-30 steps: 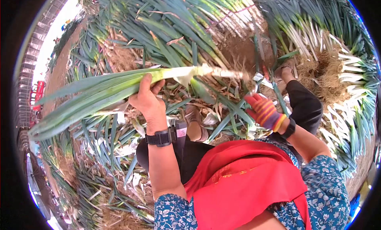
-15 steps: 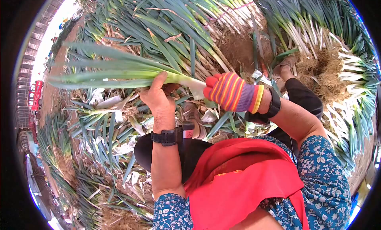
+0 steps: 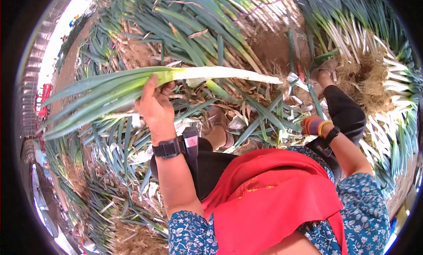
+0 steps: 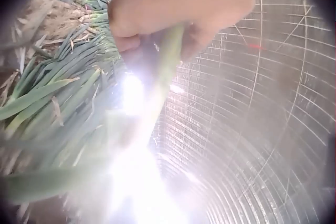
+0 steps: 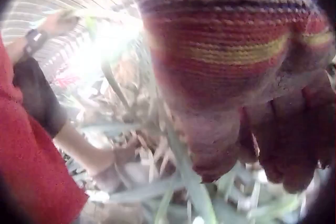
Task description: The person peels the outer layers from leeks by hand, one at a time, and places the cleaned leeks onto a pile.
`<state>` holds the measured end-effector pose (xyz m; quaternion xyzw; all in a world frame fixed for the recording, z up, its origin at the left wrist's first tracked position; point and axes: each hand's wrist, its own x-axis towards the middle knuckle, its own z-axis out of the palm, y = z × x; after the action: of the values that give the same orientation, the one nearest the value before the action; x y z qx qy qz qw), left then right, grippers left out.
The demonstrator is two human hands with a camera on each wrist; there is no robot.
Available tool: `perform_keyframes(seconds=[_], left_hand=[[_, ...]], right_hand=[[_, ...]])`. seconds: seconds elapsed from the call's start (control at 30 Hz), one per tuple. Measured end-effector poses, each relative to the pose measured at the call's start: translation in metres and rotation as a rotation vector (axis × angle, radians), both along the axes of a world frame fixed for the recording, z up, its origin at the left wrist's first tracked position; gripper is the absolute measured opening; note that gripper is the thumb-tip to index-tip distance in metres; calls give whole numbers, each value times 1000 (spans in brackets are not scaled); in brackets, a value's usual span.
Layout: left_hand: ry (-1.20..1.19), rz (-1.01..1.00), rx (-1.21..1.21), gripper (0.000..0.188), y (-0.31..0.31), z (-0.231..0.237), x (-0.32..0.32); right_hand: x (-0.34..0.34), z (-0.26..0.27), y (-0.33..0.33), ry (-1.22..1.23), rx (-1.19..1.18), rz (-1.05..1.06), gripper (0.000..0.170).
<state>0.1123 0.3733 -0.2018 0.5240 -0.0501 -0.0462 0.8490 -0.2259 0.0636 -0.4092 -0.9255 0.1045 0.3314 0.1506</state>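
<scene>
A long leek [image 3: 211, 73] lies across the head view, green leaves to the left and a smooth white stalk to the right. My bare left hand [image 3: 156, 107] grips it where green meets white, thumb on the near side. In the left wrist view that hand [image 4: 184, 3] pinches the leek [image 4: 167, 61], partly lost in glare. My right hand [image 3: 313, 125], in a striped glove, is low on the right, apart from the leek. Its gloved fingers hang loosely in the right wrist view, where the hand [image 5: 236, 77] holds nothing visible.
Bundled leeks [image 3: 264, 10] lie beyond the hands, with more leeks [image 3: 398, 85] at the right. Loose leaves [image 3: 251, 131] and peelings litter the ground around my shoes [image 3: 218, 120]. A red apron [image 3: 273, 193] covers my lap.
My right hand came to the leek's white part, then moved back to the lower right. The shaggy roots and brownish outer layer seen earlier no longer show; the stalk is white.
</scene>
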Motion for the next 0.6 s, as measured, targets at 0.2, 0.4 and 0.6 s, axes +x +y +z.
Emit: perform_keyframes(seconds=[0.2,0.4,0.6], left_hand=[[115,-187,-184,30,-27,-16,-13],[158,-351,-227,29,-40,-18,-31],[253,-569,-309,22,-50,-38,-35]], right_hand=[[124,177,36,-868,202,-61,30],[183,180,92,-304,1508,-388,75],[195,167,124,-264,1586,-741,73]])
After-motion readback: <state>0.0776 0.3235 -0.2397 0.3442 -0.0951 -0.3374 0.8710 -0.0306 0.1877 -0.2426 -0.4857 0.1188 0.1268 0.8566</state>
